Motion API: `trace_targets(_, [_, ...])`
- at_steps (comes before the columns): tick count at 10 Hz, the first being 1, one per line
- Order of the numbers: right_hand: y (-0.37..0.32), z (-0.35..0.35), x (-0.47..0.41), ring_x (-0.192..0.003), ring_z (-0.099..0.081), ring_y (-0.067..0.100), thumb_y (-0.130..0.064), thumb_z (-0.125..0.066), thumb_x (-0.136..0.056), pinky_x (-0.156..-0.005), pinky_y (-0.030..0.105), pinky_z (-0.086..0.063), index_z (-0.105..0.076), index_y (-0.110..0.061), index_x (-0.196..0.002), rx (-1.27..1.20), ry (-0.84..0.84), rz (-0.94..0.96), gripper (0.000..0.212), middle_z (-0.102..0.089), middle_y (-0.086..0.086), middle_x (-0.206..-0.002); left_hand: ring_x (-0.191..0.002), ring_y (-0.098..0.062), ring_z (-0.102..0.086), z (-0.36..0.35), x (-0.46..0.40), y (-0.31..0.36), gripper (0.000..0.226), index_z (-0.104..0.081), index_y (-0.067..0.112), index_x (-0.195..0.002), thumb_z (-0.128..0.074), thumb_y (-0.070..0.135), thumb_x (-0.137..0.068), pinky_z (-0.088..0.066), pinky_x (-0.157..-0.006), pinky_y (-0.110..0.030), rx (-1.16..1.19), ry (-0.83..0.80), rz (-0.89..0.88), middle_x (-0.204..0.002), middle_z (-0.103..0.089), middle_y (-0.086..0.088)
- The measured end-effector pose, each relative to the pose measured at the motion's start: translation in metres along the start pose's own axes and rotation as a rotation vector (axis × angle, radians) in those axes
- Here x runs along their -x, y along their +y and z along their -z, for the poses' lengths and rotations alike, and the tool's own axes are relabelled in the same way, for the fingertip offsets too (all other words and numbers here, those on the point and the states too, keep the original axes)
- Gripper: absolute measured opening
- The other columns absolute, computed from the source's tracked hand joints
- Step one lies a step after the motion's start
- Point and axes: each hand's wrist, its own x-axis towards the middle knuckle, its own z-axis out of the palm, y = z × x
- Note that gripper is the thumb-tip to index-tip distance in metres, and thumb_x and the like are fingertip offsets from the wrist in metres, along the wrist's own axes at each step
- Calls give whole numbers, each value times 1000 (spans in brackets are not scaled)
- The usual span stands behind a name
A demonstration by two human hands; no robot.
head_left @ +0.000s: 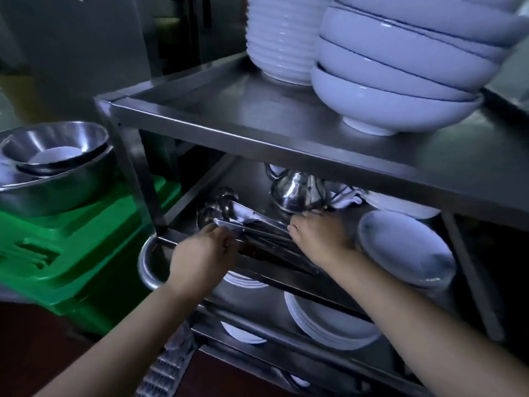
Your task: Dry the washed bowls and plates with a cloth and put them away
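Both my hands reach into the middle level of a steel rack (pixel 257 133). My left hand (pixel 203 253) grips the near end of a bundle of metal ladles and utensils (pixel 257 233) lying on that shelf. My right hand (pixel 317 233) rests on the same bundle at its right side, fingers spread over it. A white cloth (pixel 243 214) lies among the ladle handles. A stack of white plates (pixel 406 247) sits on the shelf just right of my right hand. Large white bowls (pixel 400 67) and a ribbed stack of bowls (pixel 279 38) stand on the top shelf.
A steel kettle (pixel 297 190) stands behind the utensils, another white cloth (pixel 345 197) beside it. More white plates (pixel 329 325) fill the lower shelf. Left of the rack, nested steel basins (pixel 54 167) sit on a green plastic crate (pixel 71 253). A steel pot rim (pixel 148 265) shows by the rack's leg.
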Motion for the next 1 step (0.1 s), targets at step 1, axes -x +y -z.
trace_targets(1, [-12, 17, 31, -55, -63, 25, -20, -78, -70, -45, 24, -43, -66, -13, -60, 117, 7, -78, 17, -63, 5, -58, -76, -30, -65, -3, -8, 8, 12, -66, 17, -80, -61, 27, -83, -48, -53, -34, -6, -68, -170, -84, -65, -2])
